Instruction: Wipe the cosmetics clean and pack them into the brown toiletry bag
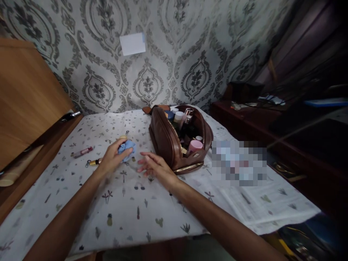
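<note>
My left hand (112,156) is closed around a small crumpled blue cloth (126,148) on the patterned table cover (130,203). My right hand (153,166) lies beside it with fingers stretched out and apart, holding nothing, just left of a brown leather toiletry bag (167,139). The bag stands unzipped and holds several bottles and jars, among them a pink-capped one (195,145) near the front. A pink tube (83,151) and a small gold-capped item (94,162) lie left of my left hand.
A wooden headboard or panel (24,98) rises at the left. A dark wooden side unit (272,134) with clutter stands at the right. A blurred-out patch (239,163) lies right of the bag. Patterned wallpaper with a white note (132,44) is behind.
</note>
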### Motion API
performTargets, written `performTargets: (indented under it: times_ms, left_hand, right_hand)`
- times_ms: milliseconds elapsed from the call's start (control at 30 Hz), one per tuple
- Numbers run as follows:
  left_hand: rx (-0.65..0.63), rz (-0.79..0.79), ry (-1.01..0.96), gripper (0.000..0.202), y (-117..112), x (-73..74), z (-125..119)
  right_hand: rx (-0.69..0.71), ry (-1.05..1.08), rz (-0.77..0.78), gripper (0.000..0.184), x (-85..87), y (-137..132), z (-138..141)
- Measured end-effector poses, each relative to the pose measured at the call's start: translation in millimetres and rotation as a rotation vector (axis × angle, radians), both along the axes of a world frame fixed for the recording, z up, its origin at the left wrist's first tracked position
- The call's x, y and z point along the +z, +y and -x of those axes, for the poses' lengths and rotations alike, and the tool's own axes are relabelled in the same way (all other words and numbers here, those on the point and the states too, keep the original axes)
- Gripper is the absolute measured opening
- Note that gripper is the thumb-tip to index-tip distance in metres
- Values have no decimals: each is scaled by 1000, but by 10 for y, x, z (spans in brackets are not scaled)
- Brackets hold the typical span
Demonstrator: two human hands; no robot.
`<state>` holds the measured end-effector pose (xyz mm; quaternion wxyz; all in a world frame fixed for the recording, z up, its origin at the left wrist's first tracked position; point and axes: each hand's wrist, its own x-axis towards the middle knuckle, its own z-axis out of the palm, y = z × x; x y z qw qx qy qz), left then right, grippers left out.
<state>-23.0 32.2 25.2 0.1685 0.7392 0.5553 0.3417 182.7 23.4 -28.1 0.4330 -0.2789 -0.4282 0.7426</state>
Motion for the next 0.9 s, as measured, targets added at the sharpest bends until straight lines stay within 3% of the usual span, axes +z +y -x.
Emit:
performTargets:
  times_ms: [67, 200, 533, 767, 900]
  left_hand:
    - [-90, -6, -71, 38, -92, 36, -136]
    - [-115, -132, 72, 27, -222, 10, -328]
    - [-140, -184, 39, 35, -262, -65, -428]
    - [23, 23, -236, 46, -205, -94, -370]
    - [95, -21, -322, 31, -174, -82, -337]
  right_hand:
    - [26, 81, 53, 56, 51, -1, -10]
    - [118, 88, 41, 54, 97, -12, -13]
    - [116, 94, 109, 53, 89, -50, -13]
    - [66, 107, 156, 49, 138, -79, -32]
    - [53, 102, 145, 51, 165, -86, -39]
